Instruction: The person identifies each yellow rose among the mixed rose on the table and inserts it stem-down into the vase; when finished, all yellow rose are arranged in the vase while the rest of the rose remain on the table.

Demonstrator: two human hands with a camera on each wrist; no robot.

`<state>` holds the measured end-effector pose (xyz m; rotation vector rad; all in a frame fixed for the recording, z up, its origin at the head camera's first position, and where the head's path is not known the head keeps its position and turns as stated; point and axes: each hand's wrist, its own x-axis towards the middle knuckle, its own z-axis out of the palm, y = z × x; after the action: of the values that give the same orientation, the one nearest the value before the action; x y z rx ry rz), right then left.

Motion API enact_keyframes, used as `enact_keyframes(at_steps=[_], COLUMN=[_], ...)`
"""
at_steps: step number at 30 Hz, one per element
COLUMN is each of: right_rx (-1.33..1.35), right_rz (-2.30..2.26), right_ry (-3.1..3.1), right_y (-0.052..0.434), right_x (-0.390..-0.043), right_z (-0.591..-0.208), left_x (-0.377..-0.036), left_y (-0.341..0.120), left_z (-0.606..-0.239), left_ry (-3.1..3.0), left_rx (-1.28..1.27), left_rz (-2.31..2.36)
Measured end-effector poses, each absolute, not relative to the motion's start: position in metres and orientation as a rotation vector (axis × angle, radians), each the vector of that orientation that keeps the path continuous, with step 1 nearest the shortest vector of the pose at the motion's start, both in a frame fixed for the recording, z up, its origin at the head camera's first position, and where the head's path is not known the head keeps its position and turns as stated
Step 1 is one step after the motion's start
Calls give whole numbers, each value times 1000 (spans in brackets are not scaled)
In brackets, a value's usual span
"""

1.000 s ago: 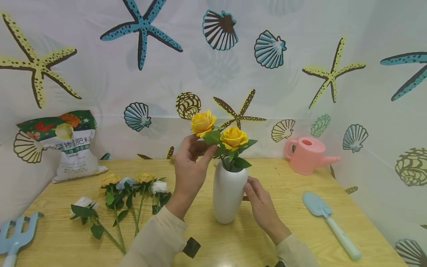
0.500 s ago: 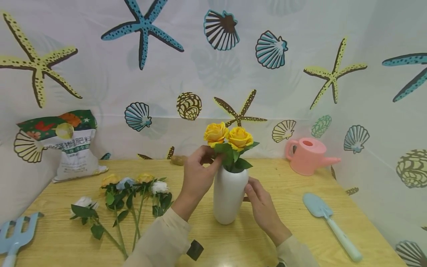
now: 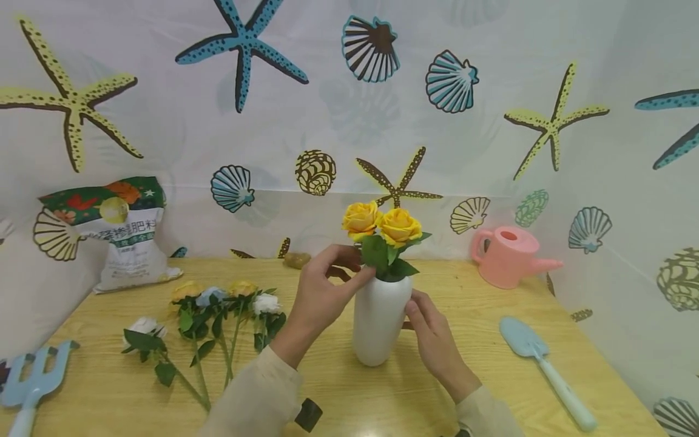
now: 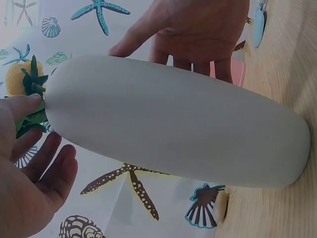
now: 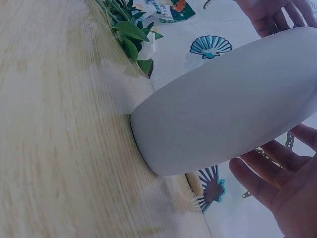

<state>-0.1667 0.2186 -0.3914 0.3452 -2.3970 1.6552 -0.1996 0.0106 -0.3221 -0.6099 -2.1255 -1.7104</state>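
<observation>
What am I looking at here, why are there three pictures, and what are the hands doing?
One person wears three cameras: one on the head, one on each wrist. The head view shows a wooden table with a white vase holding two yellow roses. The left hand touches the leaves at the vase's mouth; the right hand rests against its side. The wrist views show the same vase from close up. Also on the table: loose flowers, a fertilizer bag, a pink watering can, a blue trowel and a blue hand rake.

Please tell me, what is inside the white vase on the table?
Two yellow roses with green leaves stand in the white vase. Their stems go down into its mouth; the part inside is hidden by the opaque wall. Whether it holds water cannot be seen.
</observation>
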Motion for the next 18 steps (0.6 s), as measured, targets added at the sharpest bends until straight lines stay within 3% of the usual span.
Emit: enact_keyframes(at_steps=[18], right_rx=[282], right_rz=[1639], right_ry=[-2432], right_y=[215], right_x=[-167], right_z=[-394], left_x=[-190], left_y=[-86], left_z=[-358], left_ry=[-2244], left_rx=[-329], left_rz=[-1581])
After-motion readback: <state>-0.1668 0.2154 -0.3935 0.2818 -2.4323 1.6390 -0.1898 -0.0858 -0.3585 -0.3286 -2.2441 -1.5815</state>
